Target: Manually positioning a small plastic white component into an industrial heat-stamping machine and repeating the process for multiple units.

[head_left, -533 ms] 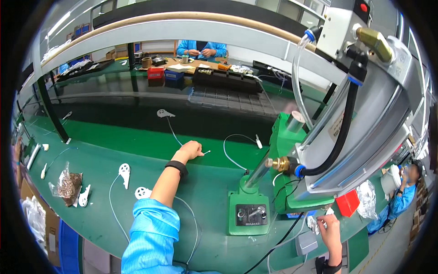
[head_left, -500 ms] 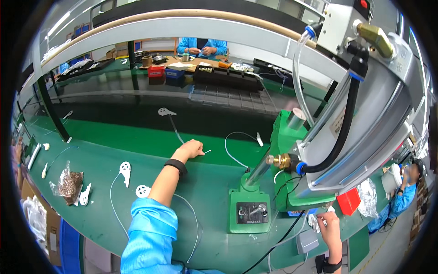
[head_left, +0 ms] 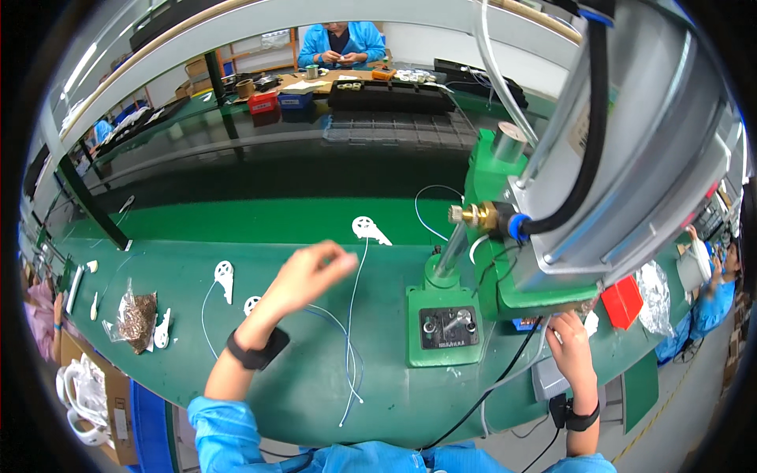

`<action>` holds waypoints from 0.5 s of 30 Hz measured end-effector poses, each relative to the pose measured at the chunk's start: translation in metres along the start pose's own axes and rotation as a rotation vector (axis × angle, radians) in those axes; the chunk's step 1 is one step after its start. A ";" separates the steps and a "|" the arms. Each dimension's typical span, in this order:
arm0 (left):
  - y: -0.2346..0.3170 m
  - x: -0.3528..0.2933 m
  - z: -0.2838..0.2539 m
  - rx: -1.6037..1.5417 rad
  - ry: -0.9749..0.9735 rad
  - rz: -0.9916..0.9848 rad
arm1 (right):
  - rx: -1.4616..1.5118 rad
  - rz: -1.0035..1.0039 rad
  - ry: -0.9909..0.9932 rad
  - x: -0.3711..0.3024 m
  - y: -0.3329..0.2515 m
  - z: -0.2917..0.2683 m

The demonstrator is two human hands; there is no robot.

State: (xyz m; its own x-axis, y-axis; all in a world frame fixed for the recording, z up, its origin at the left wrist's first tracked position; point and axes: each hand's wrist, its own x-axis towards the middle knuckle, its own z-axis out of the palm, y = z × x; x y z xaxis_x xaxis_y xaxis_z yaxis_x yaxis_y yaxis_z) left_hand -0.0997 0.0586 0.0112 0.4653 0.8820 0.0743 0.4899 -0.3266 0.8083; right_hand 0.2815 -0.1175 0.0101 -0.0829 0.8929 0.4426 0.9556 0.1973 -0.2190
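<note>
My left hand [head_left: 309,277] is held above the green bench with fingers stretched out, holding nothing. Just beyond it lies a white plastic part [head_left: 366,228] with a spoked round end; its thin cable [head_left: 353,327] runs toward me. Another such white part [head_left: 252,304] is partly covered by my left wrist. Farther left rests a third white part [head_left: 225,277] with a pale blue cable. My right hand [head_left: 569,345] is at a blue bin [head_left: 527,323] beside the press, its fingers curled together; what they hold, if anything, is hidden.
A green bench press [head_left: 448,327] with a large grey cylinder [head_left: 639,173] and black hoses stands right of centre. Beside it are a red bin [head_left: 622,303] and clear plastic wrap [head_left: 653,296]. A bag of small brown pieces [head_left: 138,319] lies left. A co-worker [head_left: 341,43] sits across the bench.
My left hand has come back toward me and opened, letting go of the cable. The spoked white part now lies nearer and farther right. My right hand has shifted slightly toward the blue bin.
</note>
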 end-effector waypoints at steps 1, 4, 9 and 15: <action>-0.013 0.020 0.005 0.141 0.145 -0.122 | -0.018 -0.045 0.022 0.000 -0.002 0.002; -0.056 0.091 0.045 0.532 0.142 -0.322 | -0.022 -0.006 -0.009 -0.009 -0.001 0.000; -0.049 0.170 0.108 0.618 0.063 -0.690 | -0.081 0.010 0.023 -0.031 -0.009 -0.016; -0.182 0.236 0.150 0.283 0.321 -0.420 | -0.004 -0.031 0.058 -0.035 -0.020 -0.021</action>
State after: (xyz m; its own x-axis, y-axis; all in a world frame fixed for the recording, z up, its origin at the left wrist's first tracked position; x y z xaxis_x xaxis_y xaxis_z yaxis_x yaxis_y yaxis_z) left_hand 0.0311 0.2750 -0.2058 -0.0350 0.9993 -0.0090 0.7813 0.0330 0.6233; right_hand 0.2711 -0.1607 0.0170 -0.0964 0.8615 0.4985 0.9540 0.2229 -0.2006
